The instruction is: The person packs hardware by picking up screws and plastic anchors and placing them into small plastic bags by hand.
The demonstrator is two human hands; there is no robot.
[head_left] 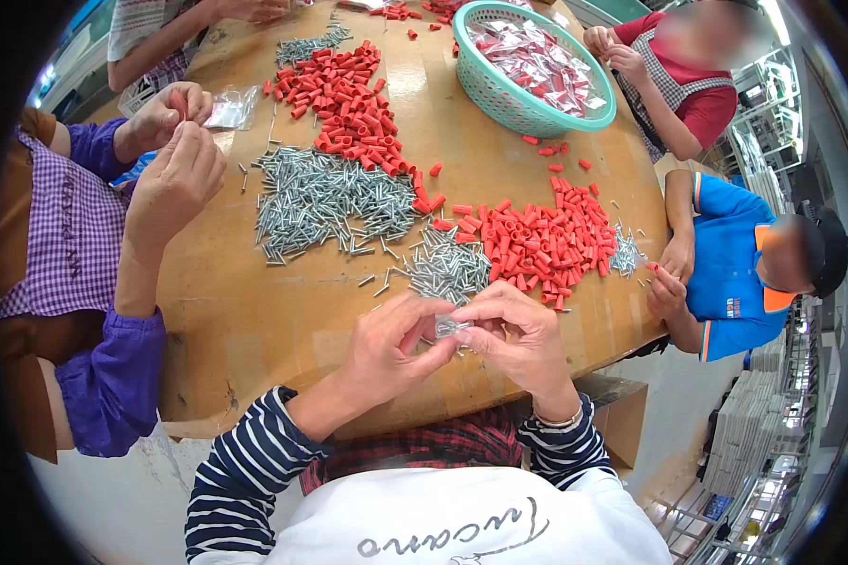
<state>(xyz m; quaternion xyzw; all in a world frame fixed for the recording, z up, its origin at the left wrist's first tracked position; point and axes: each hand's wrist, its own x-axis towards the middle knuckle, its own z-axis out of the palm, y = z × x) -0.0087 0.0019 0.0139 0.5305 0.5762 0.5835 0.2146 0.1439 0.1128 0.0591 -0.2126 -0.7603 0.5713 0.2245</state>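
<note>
Between my two hands, near the table's front edge, is a small clear plastic bag (446, 326). My left hand (393, 341) pinches its left side with thumb and forefinger. On the other side, the fingers of my right hand (515, 334) are closed on the same bag. What lies inside the bag is too small to make out. Just beyond my fingers a pile of silver screws (446, 266) touches a heap of red plastic caps (537, 240). A larger pile of screws (325, 202) spreads to the left, with more red caps (353, 113) behind it.
A green basket (499, 105) full of small filled bags stands at the back of the wooden table (283, 348). Co-workers sit around it: one in purple sleeves (122, 377) at left, one in a blue shirt (730, 282) at right, others farther back. Clear bags (233, 107) lie at left.
</note>
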